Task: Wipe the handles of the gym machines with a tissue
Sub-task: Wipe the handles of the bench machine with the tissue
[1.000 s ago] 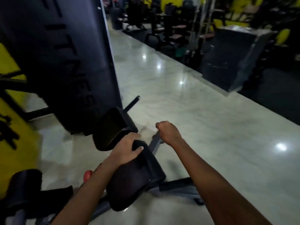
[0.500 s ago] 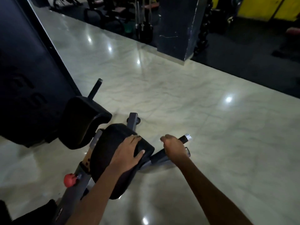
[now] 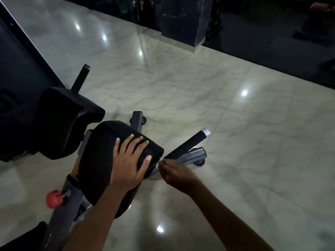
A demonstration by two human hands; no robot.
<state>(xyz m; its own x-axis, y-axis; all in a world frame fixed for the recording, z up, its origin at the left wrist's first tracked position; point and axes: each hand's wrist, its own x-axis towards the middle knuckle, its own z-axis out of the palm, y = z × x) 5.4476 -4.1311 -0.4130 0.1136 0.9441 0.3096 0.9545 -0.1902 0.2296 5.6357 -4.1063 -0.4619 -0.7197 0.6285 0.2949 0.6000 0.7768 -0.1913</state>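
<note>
left hand (image 3: 129, 161): flat, fingers spread, on black pad (image 3: 108, 160)
right hand (image 3: 176, 173): pinched closed at base of handle (image 3: 188, 144) (tissue not discernible)
handle: right of pad, angled up-right over floor (image 3: 253, 142)

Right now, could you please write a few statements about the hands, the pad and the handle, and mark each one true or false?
1. The left hand lies flat, fingers spread, on the black pad. True.
2. The right hand grips the handle at its chrome-capped far end. False: it is at the near end, close to the pad; the far end is bare.
3. A red knob sits on the machine frame below the pad. True.
4. The floor is dark carpet under the machine. False: it is pale, glossy marble-like tile with light reflections.
5. A large white tissue hangs from the left hand. False: no tissue shows there.
</note>
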